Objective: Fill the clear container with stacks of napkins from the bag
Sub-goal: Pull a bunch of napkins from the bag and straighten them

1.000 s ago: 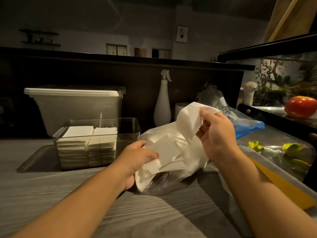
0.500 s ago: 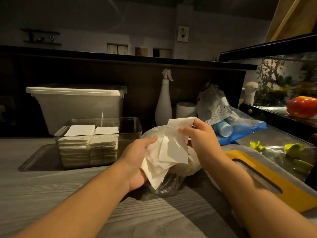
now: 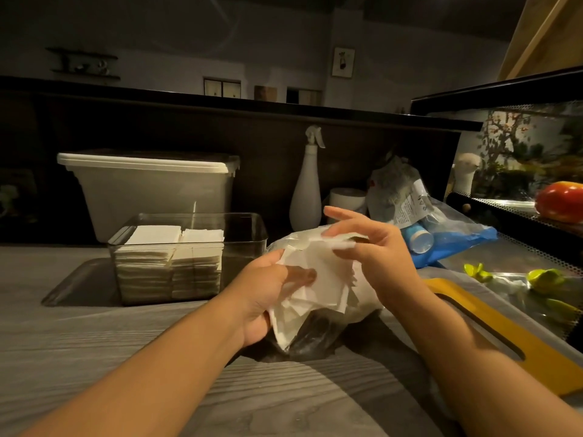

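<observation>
Sitting between left hand [image 3: 263,294] and right hand [image 3: 373,249], napkins [image 3: 318,280] overlie the bag [image 3: 315,337].

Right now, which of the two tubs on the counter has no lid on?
The clear container in front, holding napkin stacks; the bigger white tub behind it has its lid on.

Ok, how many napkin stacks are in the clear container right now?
2. The left stack sits by the left wall of the container. The right stack lies beside it, touching, near the middle. Lower layers are blurred, so a further split may be hidden.
</observation>
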`<state>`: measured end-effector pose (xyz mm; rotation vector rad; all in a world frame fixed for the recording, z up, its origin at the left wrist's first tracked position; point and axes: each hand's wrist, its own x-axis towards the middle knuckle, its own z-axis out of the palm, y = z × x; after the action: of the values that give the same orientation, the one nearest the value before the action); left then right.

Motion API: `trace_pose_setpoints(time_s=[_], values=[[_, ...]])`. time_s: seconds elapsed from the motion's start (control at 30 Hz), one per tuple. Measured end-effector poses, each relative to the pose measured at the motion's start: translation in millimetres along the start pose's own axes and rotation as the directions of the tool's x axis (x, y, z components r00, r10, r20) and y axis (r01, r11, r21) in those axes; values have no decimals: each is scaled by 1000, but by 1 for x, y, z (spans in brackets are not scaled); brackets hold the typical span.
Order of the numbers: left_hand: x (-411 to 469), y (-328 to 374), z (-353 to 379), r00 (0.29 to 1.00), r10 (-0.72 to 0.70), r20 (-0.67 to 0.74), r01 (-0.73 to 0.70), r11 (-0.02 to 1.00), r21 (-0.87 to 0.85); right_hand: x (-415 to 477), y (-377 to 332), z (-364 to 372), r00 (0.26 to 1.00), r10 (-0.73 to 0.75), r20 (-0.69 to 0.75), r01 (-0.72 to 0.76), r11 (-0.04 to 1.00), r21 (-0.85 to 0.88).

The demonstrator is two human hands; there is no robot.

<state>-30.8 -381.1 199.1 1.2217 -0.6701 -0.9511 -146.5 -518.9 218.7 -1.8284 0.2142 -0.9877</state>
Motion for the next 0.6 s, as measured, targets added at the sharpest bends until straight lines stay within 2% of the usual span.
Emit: trace_pose_setpoints(time_s=[0.07,0.13,0.17,0.23,0.3,0.33,0.43,0.6], values=[[0,1,0,1000,20,-10,-20,1000,19,0,3,-2,993,-20,116,17,999,28],[1,1,-1,999,39,-28,-38,999,30,2,5,-4,988,-40,147,23,993,115],[0,1,-1,998,42,-37,-41,999,17,3,5,-4,991,-38,125,18,987,158],[1,1,0,998,46,-39,-46,999,-4,5,5,-4,1000,19,-7,-17,984,179],[1,1,0,998,52,-43,-52,999,-1,6,5,-3,982,112,-151,-97,990,105],[1,1,0,997,60,-48,-60,998,7,7,5,-1,972,159,-175,-149,986,71],[1,1,1,995,87,-51,-84,995,55,6,3,1,950,269,-157,-275,961,-18],[0,2,1,994,102,-34,-100,993,64,4,1,3,952,258,-164,-280,952,-125]])
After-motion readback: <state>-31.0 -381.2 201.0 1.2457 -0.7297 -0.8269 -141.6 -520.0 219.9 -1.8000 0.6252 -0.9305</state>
